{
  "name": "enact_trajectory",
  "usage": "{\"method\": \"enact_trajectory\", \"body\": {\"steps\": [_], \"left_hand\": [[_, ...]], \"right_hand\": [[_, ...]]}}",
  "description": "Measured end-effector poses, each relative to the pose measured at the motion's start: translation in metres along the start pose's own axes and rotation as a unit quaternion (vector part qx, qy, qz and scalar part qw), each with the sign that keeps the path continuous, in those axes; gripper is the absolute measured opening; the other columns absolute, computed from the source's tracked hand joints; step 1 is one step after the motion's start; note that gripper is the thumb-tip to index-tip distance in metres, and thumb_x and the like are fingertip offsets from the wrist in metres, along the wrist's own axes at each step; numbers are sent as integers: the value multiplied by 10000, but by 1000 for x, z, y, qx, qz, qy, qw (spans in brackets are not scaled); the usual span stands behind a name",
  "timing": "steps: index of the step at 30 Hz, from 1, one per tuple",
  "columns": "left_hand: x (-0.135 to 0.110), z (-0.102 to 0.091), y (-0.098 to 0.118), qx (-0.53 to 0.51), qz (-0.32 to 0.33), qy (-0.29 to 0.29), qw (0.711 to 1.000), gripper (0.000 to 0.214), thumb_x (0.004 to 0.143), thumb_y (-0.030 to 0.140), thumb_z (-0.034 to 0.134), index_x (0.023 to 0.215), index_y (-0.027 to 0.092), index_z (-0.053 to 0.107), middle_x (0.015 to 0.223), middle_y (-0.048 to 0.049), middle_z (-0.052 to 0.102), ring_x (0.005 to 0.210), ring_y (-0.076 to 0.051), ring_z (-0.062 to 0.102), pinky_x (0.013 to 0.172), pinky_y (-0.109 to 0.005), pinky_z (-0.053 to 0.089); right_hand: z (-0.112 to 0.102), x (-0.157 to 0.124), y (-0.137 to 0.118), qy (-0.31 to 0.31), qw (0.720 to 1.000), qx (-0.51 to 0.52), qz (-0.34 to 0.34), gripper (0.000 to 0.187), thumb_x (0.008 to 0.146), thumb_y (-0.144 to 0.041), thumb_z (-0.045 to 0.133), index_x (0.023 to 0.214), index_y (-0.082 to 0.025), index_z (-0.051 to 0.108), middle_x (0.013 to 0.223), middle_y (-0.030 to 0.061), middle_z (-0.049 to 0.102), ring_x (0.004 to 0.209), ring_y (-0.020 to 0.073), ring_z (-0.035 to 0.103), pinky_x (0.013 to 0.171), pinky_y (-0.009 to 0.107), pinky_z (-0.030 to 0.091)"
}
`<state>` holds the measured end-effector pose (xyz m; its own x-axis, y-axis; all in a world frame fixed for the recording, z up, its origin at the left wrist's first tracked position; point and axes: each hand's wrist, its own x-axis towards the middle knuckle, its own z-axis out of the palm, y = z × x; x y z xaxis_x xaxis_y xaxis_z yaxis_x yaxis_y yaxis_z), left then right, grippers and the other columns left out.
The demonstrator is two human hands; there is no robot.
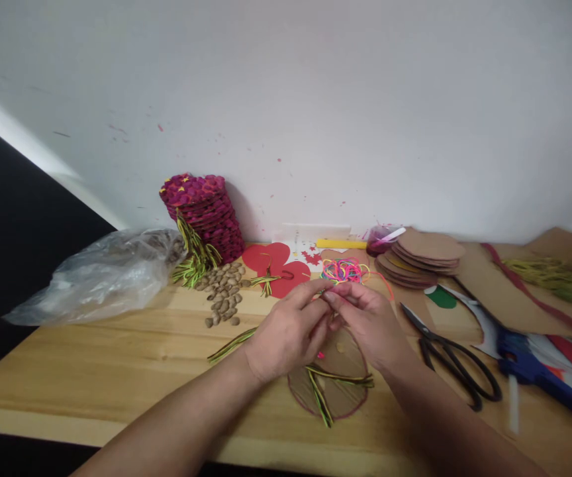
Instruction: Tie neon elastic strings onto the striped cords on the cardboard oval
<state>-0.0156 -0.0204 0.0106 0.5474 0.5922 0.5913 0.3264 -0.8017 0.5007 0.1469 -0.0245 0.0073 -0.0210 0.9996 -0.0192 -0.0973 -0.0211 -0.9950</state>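
My left hand point(290, 331) and my right hand point(373, 321) meet at the fingertips above the table, both with closed fingers. Whatever they pinch is too small and hidden to make out. Below them lies a round cardboard disc point(348, 401) with a dark red edge. Black, yellow and green yarn strands point(322, 394) rest across the disc, and a second bundle of such yarn point(231, 346) pokes out left of my left hand. Just behind my fingers is a tangle of bright multicoloured cord point(343, 270).
Black-handled scissors point(452, 361) and a blue tool point(519, 358) lie at the right. Behind them is a stack of cardboard discs point(422, 255). Leftward are brown seeds or nuts point(224, 291), red paper shapes point(286, 278), a plastic bag point(112, 275) and a purple-pink stack point(204, 218).
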Motion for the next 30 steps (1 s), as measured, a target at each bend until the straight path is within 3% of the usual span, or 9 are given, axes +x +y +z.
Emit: {"method": "enact_trajectory", "body": {"steps": [7,13,19,27,30], "left_hand": [[0,0,0,-6,0,-13,1000,189,917,131,468,1012,159,629,1309,-152,557,1214,-228,545,1030,-397,474],[0,0,1,-26,-8,-13,1000,182,912,126,475,1018,158,618,1294,-149,568,1182,-207,565,1015,-369,482],[1,0,1,-49,-33,31,998,138,867,99,525,903,177,633,1273,-135,573,1275,-222,502,1031,-370,458],[4,4,-2,-109,-148,94,978,66,821,149,621,785,175,671,1086,-97,608,1102,-211,565,955,-375,461],[5,3,-4,-165,-178,97,965,89,800,142,643,715,166,658,1075,-96,627,1155,-220,546,975,-368,438]], "right_hand": [[0,1,0,-12,999,26,26,284,717,-428,793,821,-181,699,714,-6,678,544,102,597,495,226,510],[-5,4,3,-70,994,65,53,281,732,-407,789,849,-166,705,736,11,681,579,110,609,526,229,498],[-2,1,2,-69,991,100,52,279,773,-426,751,832,-170,659,730,1,635,581,105,575,514,224,462],[0,-1,1,-49,990,127,30,240,801,-409,731,833,-195,626,800,-7,600,698,118,544,607,244,446],[1,-1,2,-49,991,126,15,210,805,-387,733,837,-202,641,804,-12,601,737,123,544,689,267,446]]}}
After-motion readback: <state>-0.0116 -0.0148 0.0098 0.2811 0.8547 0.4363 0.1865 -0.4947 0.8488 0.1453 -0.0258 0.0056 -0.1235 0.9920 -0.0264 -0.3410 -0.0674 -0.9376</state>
